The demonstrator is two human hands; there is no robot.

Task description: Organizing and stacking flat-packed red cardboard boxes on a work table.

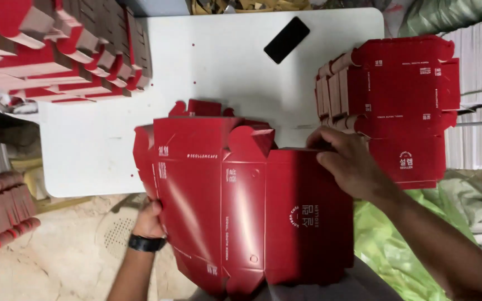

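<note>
**Red carton blank held in both hands over the table edge**

Hidden or cut off: the left hand (149, 218) is mostly behind the red carton blank (241, 206); only the knuckles and a black wristband (146, 243) show, so its finger spread cannot be told, though it grips the blank's lower left edge. The blank's bottom runs out of frame. The stack of folded cartons (57, 50) at upper left is cut by the frame edge and too tightly packed to count.

Counts: two hands, one blank in hand, one black phone (287, 39) lying flat, one pile of flat blanks (403, 106) on the right, number of sheets unreadable.

Right hand (348, 161): fingers curled down, pinching the blank's upper right edge.

The blank: glossy red card with small white print, creased into panels, flaps standing at the top, partly folded. It sits at the near edge of the white table (213, 72), between the two hands, overhanging toward the person.
</note>
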